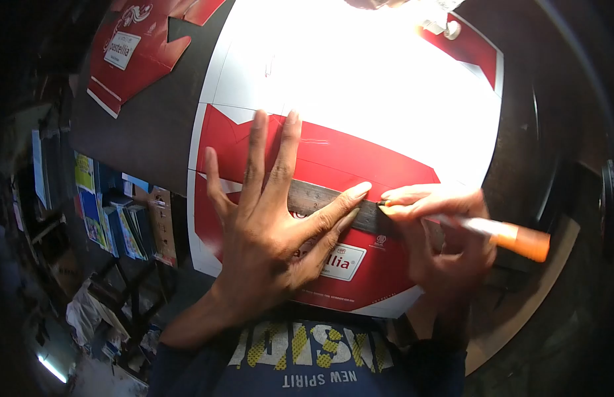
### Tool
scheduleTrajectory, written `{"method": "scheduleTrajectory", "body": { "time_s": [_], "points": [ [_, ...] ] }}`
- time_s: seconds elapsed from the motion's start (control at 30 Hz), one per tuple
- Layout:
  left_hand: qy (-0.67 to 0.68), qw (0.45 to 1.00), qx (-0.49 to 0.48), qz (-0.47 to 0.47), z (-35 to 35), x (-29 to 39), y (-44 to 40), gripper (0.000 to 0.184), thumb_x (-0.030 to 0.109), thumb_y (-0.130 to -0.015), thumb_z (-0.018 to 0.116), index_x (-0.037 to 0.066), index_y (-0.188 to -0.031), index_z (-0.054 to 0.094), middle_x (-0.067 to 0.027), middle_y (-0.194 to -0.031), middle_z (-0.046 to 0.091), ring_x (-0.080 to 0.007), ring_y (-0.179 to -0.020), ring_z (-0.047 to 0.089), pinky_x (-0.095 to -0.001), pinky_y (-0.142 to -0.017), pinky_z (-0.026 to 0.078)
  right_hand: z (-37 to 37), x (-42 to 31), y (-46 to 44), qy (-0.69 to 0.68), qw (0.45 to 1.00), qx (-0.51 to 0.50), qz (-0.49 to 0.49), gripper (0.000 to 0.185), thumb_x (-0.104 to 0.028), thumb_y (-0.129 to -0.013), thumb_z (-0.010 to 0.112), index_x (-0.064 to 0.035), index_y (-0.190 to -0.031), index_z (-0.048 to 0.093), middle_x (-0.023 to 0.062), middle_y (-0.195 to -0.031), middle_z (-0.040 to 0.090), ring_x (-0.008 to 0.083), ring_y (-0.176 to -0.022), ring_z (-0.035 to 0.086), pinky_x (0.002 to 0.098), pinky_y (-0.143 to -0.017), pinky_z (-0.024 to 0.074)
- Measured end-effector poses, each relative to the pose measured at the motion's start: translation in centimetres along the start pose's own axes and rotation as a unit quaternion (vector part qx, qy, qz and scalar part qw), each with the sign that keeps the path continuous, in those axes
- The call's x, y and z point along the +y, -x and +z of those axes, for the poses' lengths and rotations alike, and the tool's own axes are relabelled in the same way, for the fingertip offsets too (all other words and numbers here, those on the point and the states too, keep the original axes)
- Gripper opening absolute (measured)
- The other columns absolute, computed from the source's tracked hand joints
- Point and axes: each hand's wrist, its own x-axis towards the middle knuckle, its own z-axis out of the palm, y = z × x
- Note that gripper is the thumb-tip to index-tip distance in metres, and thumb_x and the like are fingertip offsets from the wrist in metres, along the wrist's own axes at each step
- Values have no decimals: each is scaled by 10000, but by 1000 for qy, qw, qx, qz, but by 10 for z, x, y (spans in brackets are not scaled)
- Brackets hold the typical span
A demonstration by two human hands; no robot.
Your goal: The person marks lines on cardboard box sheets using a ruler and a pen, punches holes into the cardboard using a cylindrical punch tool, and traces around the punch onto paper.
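Observation:
A large red and white printed sheet lies on the dark table. Across its red part runs a metal ruler. My left hand rests flat over the ruler and sheet, fingers spread and thumb along the ruler. On the right, my right hand is closed around a slim pen-like tool with an orange end, blurred by motion. Its dark tip is at the ruler, just beyond my left thumb. Whether it is a pen or a knife, I cannot make out.
A folded-out red carton piece lies at the table's upper left. Bright glare washes out the top of the sheet, and a pale object sits near its upper right. Books or boxes are stacked below the table's left edge.

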Motion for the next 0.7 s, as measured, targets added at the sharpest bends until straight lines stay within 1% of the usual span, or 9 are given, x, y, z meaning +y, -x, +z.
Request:
{"method": "scheduleTrajectory", "body": {
  "time_s": [0.13, 0.23, 0.33, 0.37, 0.5, 0.53, 0.57, 0.63, 0.7],
  "points": [
    [26, 998, -8, 52, -1, -14, 0, 251, 266, -864, 753, 304, -1111, 772, -211, -1597, 317, -409, -1516, 177, -625, -1197, -21, -59, 11, 27, -173, 972, 162, 1, 264, -279, -1055, 468, -18, -1022, 481, 177, -1017, 615, 285, -985, 677, 414, -844, 590],
    [29, 993, -16, 112, -14, -35, -14, 215, 256, -891, 722, 272, -1099, 772, -142, -1567, 408, -327, -1510, 256, -604, -1217, 19, -112, -7, 60, 177, 965, 152, 118, 342, -316, -1048, 454, -4, -1032, 595, 162, -1099, 630, 276, -1008, 639, 368, -874, 530],
    [-67, 987, 9, 149, -22, -66, -52, 333, 358, -989, 575, 171, -1228, 713, -178, -1561, 400, -329, -1511, 248, -586, -1223, 46, -133, -10, 69, 391, 910, -61, 125, 402, -280, -819, 780, -29, -1112, 667, 119, -1099, 618, 283, -1076, 570, 429, -887, 486],
    [-85, 983, 32, 160, -19, -74, -65, 402, 376, -1012, 513, 120, -1282, 666, -194, -1554, 401, -337, -1503, 262, -570, -1218, 63, -128, -5, 79, 360, 918, -37, 162, 447, -232, -715, 864, -41, -1068, 665, 108, -1063, 603, 277, -1065, 549, 431, -845, 467],
    [-112, 977, 26, 177, -20, -74, -69, 696, 555, -1037, 254, 31, -1387, 549, -211, -1562, 375, -369, -1494, 260, -565, -1210, 91, -148, 19, 108, 364, 926, -11, 101, 408, -407, -830, 726, -23, -899, 608, 105, -920, 603, 263, -901, 566, 420, -758, 431],
    [-114, 980, 10, 164, -21, -75, -67, 844, 658, -1002, 115, 47, -1408, 532, -215, -1563, 367, -365, -1494, 257, -562, -1210, 92, -152, 16, 105, 338, 935, -16, 104, 241, 23, -703, 734, -5, -874, 566, 105, -868, 560, 243, -806, 527, 366, -742, 430],
    [-116, 979, 9, 170, -22, -77, -62, 844, 658, -1002, 115, 47, -1408, 532, -215, -1563, 367, -365, -1494, 257, -562, -1210, 92, -151, 13, 103, 325, 939, 4, 116, 212, 45, -734, 740, -10, -847, 569, 81, -815, 559, 207, -749, 507, 338, -698, 417],
    [-76, 982, -11, 173, -23, -79, -50, 887, 689, -986, 88, 53, -1417, 532, -234, -1550, 376, -369, -1491, 262, -557, -1211, 97, -153, 33, 116, 324, 934, 64, 136, 308, -315, -873, 757, -46, -862, 608, 62, -778, 584, 169, -698, 530, 318, -614, 392],
    [-64, 982, -16, 175, -25, -78, -39, 916, 702, -975, 53, 65, -1426, 532, -232, -1532, 405, -369, -1476, 298, -556, -1208, 118, -154, 37, 112, 357, 927, 59, 102, 279, -254, -830, 823, -58, -853, 625, 33, -746, 577, 137, -668, 507, 280, -567, 375]
  ]
}}
